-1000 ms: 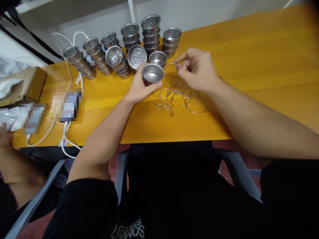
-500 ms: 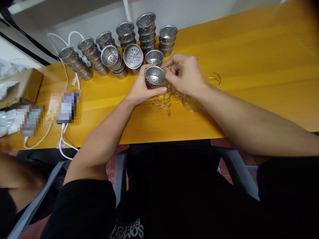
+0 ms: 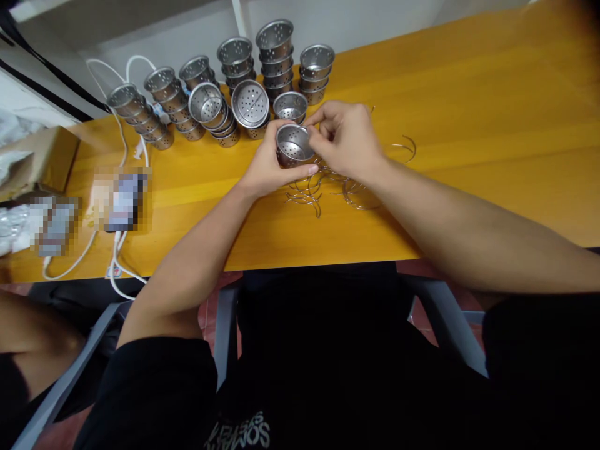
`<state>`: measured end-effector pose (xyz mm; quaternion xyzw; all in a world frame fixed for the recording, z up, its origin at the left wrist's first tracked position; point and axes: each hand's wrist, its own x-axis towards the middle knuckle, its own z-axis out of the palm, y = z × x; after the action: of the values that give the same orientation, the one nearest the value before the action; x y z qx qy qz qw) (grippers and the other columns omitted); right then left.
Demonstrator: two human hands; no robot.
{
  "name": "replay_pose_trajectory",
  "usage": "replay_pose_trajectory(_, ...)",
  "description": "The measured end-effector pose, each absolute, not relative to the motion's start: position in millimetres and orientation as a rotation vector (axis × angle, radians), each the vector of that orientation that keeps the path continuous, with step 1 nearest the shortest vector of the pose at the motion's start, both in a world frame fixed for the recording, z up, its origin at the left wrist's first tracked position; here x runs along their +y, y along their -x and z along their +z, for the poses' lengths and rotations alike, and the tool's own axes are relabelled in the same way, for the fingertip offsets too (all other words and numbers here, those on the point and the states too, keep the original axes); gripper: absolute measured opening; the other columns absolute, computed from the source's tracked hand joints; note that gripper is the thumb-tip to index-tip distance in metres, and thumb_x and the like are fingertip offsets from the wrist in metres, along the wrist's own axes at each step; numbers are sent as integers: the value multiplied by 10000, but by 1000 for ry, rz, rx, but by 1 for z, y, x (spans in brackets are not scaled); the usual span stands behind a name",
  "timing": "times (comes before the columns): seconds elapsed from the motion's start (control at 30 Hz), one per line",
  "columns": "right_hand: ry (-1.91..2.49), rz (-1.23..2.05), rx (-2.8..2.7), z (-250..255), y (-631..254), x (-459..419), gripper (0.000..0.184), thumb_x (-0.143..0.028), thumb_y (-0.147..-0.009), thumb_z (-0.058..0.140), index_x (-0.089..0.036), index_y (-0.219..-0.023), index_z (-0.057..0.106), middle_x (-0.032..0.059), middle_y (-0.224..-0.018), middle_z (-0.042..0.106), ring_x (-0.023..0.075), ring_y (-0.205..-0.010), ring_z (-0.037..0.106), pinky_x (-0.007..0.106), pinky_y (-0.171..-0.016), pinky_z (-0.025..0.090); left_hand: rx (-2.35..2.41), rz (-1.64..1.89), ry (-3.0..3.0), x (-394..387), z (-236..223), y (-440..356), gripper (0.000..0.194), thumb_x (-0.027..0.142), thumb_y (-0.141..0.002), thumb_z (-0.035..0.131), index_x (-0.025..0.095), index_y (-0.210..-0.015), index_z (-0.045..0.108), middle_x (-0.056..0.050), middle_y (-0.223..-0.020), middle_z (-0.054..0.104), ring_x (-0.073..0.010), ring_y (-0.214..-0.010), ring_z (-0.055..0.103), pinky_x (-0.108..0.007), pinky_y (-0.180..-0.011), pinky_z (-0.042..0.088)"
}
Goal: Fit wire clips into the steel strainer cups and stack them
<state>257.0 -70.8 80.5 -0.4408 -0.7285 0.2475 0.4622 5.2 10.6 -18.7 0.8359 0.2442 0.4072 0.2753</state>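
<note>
My left hand [image 3: 265, 164] is wrapped around a perforated metal strainer cup [image 3: 294, 146], its thumb along the near side. The cup's mouth tilts up toward me, so the holes in its floor show. At the cup's right rim, my right hand [image 3: 349, 139] is closed in a pinch. Whatever lies between those fingertips is too small to make out. Several thin curved metal wires [image 3: 415, 149] lie loose on the table below and to the right of the hands. Just behind the held cup stands another strainer cup [image 3: 290, 107].
Stacks of strainer cups [image 3: 276, 47] line the back of the yellow table [image 3: 469, 125]. Toward the left lie a phone [image 3: 125, 203] with a white cable, a second blurred device [image 3: 59, 226] and a cardboard box [image 3: 56, 159]. Another person's limb [image 3: 37, 328] shows at lower left.
The held cup and my left hand have shifted slightly to the right, closer to my right fingertips. My right hand keeps its pinch at the rim.
</note>
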Motion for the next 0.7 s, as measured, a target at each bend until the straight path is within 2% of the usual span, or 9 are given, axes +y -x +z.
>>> replay_pose_trajectory(0.1,1113,649,-1773,83,-254,-74,398,-717,-1088,1014,-406,-1120,768,-5,-688,596,337,-758,664,509,-661,561,679,1089,-2217,7,-12,-8,1338,1056,-948,980,314,-1908,417,-165,-1641,740,-400,-1502,831,-639,-1405,654)
replay_pose_trajectory(0.2,1090,678,-1762,85,-250,-75,358,-655,-1070,1026,-400,-1086,774,-17,-680,573,309,-704,602,514,-686,561,690,1099,-2218,-1,-3,-10,1318,1132,-893,949,306,-1825,519,-154,-1611,776,-387,-1460,857,-609,-1369,680)
replay_pose_trajectory(0.27,1054,690,-1753,86,-250,-75,317,-577,-1075,1034,-378,-1044,789,-4,-718,630,287,-714,587,517,-730,573,707,1119,-2221,-5,3,-10,1284,1153,-869,946,279,-1741,596,-150,-1576,808,-369,-1414,879,-573,-1323,714)
replay_pose_trajectory(0.33,1023,733,-1750,90,-252,-76,301,-540,-1089,1047,-359,-1033,814,28,-811,740,293,-796,649,514,-771,595,712,1136,-2229,-7,6,-8,1249,1164,-857,944,253,-1661,655,-138,-1520,837,-349,-1359,897,-551,-1277,744)
replay_pose_trajectory(0.43,919,879,-1785,98,-260,-79,311,-595,-1129,1033,-340,-1085,861,72,-1008,865,297,-927,737,494,-817,626,685,1145,-2227,-4,7,-2,1216,1193,-871,900,248,-1611,702,-111,-1426,857,-329,-1293,908,-544,-1236,764)
replay_pose_trajectory(0.5,851,979,-1813,102,-264,-82,394,-676,-1112,1061,-331,-1134,871,80,-1100,892,287,-967,757,478,-842,644,652,1143,-2215,0,5,2,1196,1204,-904,852,257,-1620,707,-99,-1396,852,-324,-1277,909,-546,-1222,768)
replay_pose_trajectory(0.57,845,1037,-1817,105,-266,-84,537,-762,-1017,1150,-338,-1149,847,70,-1123,890,293,-1001,762,475,-866,667,618,1133,-2216,5,3,5,1182,1214,-931,807,273,-1639,700,-92,-1393,840,-323,-1267,910,-552,-1215,771)
replay_pose_trajectory(0.63,870,1055,-1802,105,-265,-84,669,-821,-894,1226,-353,-1116,803,52,-1071,861,311,-1011,755,490,-872,688,598,1108,-2234,8,0,6,1181,1224,-938,783,293,-1658,685,-87,-1411,824,-325,-1271,911,-567,-1232,765)
replay_pose_trajectory(0.7,885,1046,-1785,103,-264,-83,729,-859,-832,1244,-364,-1076,767,42,-987,812,331,-1005,747,511,-855,698,584,1102,-2250,9,-2,5,1216,1233,-912,801,313,-1692,653,-89,-1454,804,-335,-1313,906,-577,-1269,749)
